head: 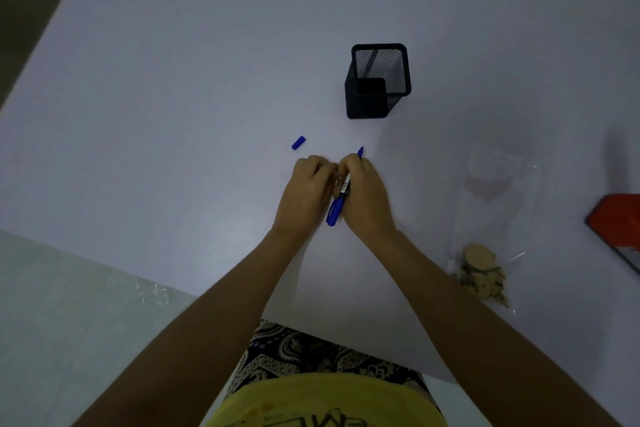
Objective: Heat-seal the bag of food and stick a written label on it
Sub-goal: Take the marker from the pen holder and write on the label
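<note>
Near the table's middle, my right hand [362,198] grips the light, rigid pen [341,196] mid-barrel, while my left hand [306,191] curls over something hidden, presumably the flimsy label.

Observed: both forearms bare to the edge of view, no sleeves, no watch or rings visible on the left hand [304,189] or the right hand [365,192]. Yellow top [322,402] with dark printed lettering, partly cut off by the frame. Just above the yellow top: patterned garment [311,354], black ground with cream and tan paisley-like and geometric motifs.
</note>
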